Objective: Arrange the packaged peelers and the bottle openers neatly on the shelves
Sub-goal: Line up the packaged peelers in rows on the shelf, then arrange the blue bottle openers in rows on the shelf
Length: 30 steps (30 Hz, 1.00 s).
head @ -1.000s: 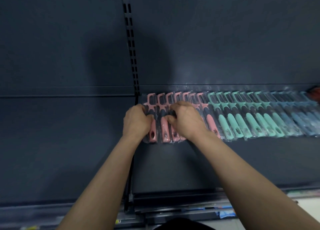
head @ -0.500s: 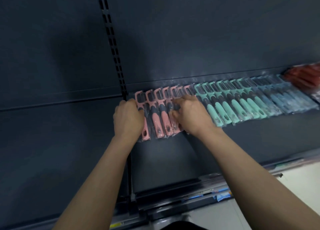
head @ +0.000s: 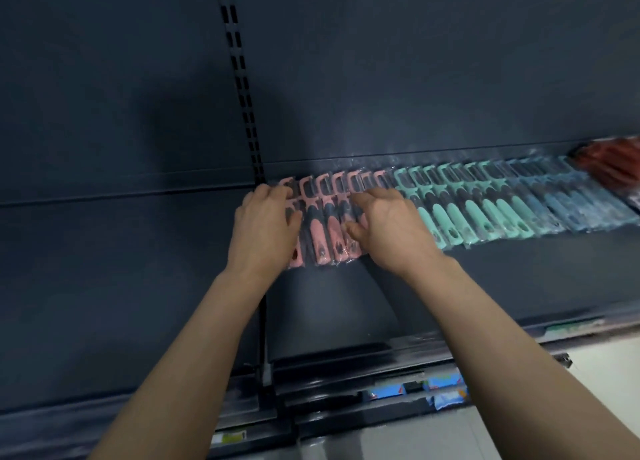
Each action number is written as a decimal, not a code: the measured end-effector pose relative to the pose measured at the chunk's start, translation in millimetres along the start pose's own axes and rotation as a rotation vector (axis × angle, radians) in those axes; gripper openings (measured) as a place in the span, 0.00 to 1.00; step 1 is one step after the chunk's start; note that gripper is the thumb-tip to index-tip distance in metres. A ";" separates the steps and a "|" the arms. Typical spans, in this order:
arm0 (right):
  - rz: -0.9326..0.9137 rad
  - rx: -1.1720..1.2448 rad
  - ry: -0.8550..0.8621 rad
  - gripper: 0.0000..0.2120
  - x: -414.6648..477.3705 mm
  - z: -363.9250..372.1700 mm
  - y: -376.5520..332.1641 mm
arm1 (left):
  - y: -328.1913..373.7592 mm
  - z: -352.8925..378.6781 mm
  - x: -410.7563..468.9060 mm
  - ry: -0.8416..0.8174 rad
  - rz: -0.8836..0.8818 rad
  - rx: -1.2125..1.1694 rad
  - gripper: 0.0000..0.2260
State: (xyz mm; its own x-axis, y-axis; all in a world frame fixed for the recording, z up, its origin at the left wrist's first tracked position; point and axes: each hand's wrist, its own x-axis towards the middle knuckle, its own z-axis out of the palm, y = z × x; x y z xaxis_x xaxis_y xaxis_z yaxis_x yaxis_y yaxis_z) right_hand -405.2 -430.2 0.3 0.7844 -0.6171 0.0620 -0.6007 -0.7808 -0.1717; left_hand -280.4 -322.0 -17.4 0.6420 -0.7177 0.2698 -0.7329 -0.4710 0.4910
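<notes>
A row of packaged peelers lies overlapped along the back of the dark shelf (head: 329, 307): pink peelers (head: 320, 227) at the left, teal peelers (head: 478, 210) in the middle, blue peelers (head: 571, 200) at the right. My left hand (head: 266, 224) rests on the leftmost pink pack, fingers lying over its head. My right hand (head: 388, 231) presses on the right end of the pink group, thumb and forefinger spread on the wrappers. It hides the last pink packs. Neither hand has lifted a pack.
Red packaged items (head: 613, 162) lie at the far right of the same shelf. A slotted upright (head: 242, 89) runs down the back panel just left of the pink packs. Price-label strips (head: 446, 387) line the shelf's front edge, with pale floor (head: 609, 373) beyond.
Both hands stayed on the pink peelers, which now lie more evenly fanned. My fingers have flattened out, and my view swung so the red items at the right show.
</notes>
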 end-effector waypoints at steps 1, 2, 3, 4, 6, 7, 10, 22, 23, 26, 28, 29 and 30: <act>-0.022 -0.002 0.001 0.20 -0.8 -1.6 -0.1 | -0.7 -2.7 -4.4 0.013 -0.024 0.011 0.13; -0.044 0.001 0.006 0.20 -1.5 -3.0 -0.5 | -1.1 -5.4 -9.4 0.026 -0.049 0.021 0.13; -0.067 0.011 0.012 0.19 -2.1 -4.2 -1.4 | -1.0 -8.4 -15.0 0.040 -0.073 0.027 0.14; -0.092 0.025 0.014 0.19 -2.8 -5.4 -3.0 | -0.4 -11.5 -21.2 0.053 -0.095 0.032 0.15; -0.155 0.037 0.001 0.19 -4.8 -6.6 -8.9 | 0.7 -17.5 -34.3 0.078 -0.133 0.044 0.16; -0.194 0.036 -0.002 0.20 -6.3 -6.4 -13.1 | 0.5 -20.3 -40.9 0.090 -0.151 0.052 0.16; -0.304 0.037 -0.002 0.19 -11.3 -3.5 -29.4 | -2.6 -30.3 -61.2 0.127 -0.219 0.091 0.16; -0.597 0.035 -0.047 0.21 -29.6 6.8 -152.7 | -67.3 -101.0 -137.9 0.248 -0.426 0.299 0.16; -0.621 0.034 -0.048 0.21 -32.1 8.7 -168.9 | -77.8 -110.3 -145.3 0.253 -0.446 0.313 0.16; -0.680 0.039 -0.056 0.20 -42.6 15.8 -223.3 | -114.5 -141.7 -171.2 0.270 -0.490 0.339 0.16; -0.712 0.049 -0.058 0.20 -51.3 21.5 -262.3 | -142.6 -165.0 -189.7 0.284 -0.515 0.354 0.16; -0.723 0.055 -0.063 0.20 -56.2 24.7 -282.8 | -157.4 -177.3 -199.1 0.288 -0.529 0.354 0.16; -0.733 0.059 -0.069 0.20 -61.0 28.1 -303.1 | -171.9 -189.7 -208.1 0.293 -0.541 0.351 0.16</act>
State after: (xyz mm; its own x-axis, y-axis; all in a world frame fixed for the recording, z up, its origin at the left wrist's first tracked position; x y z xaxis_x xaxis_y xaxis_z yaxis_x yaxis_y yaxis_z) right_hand -266.7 -153.2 21.0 0.9903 0.0703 0.1198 0.0894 -0.9827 -0.1623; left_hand -245.3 5.6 -0.8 0.9347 -0.1917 0.2993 -0.2914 -0.8955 0.3364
